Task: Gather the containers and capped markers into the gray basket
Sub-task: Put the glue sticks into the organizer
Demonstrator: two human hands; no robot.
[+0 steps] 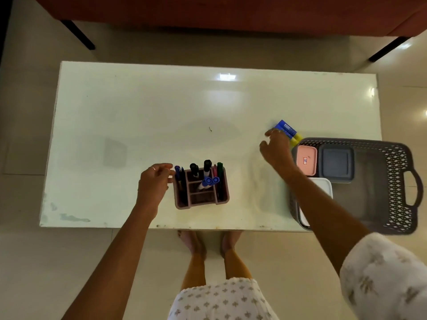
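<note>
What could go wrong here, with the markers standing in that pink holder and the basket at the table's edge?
The gray basket overhangs the table edge, so added weight might tip it. The pink organizer holds upright markers; a knock from the left hand could spill them. The right hand holds blue-and-yellow items loosely; they may slip.

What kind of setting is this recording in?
Likely a home living room: a low white table on a tiled floor, an orange sofa behind it, and the person stands barefoot.
</note>
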